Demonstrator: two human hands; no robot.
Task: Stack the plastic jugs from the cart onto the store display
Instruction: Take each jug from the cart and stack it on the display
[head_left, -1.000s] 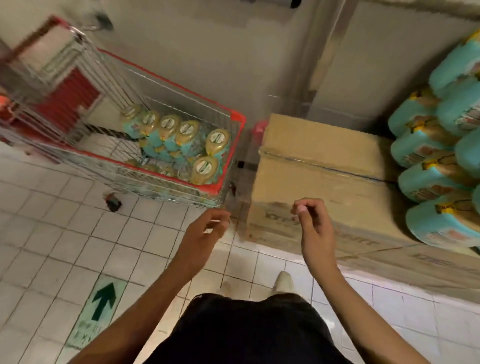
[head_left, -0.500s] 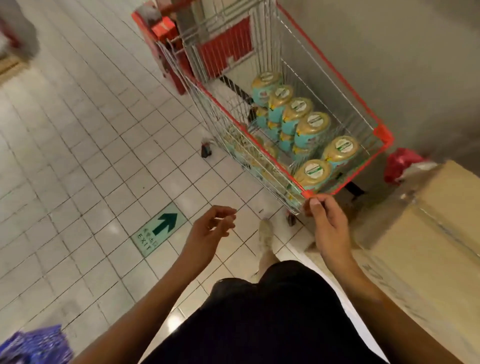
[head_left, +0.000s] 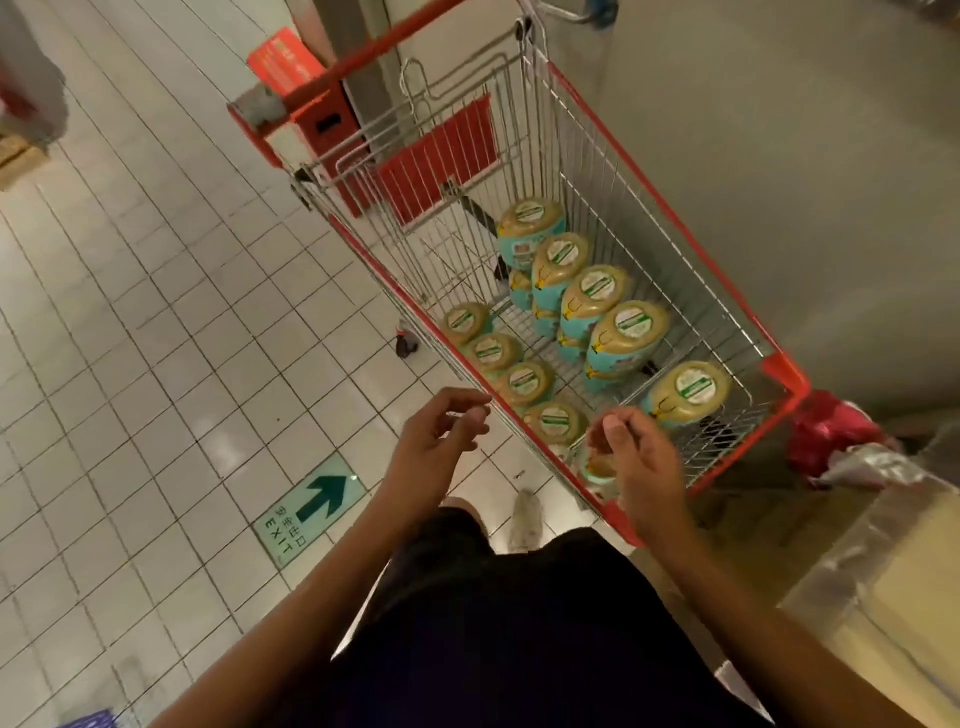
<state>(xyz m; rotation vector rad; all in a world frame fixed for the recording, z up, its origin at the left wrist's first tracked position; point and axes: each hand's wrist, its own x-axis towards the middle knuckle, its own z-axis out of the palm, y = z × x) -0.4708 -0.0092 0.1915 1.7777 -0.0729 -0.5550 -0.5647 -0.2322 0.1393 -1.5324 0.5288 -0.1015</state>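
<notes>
Both hands hold nothing, their fingers loosely curled and apart. The right hand (head_left: 634, 457) hovers over the near end of the shopping cart (head_left: 675, 228), fingertips just above the nearest jug (head_left: 597, 465), with another jug (head_left: 685, 392) at two o'clock. The left hand (head_left: 436, 441) hangs outside the rim, at nine o'clock from the right. About ten teal jugs lie in the basket toward twelve o'clock, so I'd judge plenty remains to move. The display is out of view. A cardboard box (head_left: 893, 597) sits at four o'clock.
</notes>
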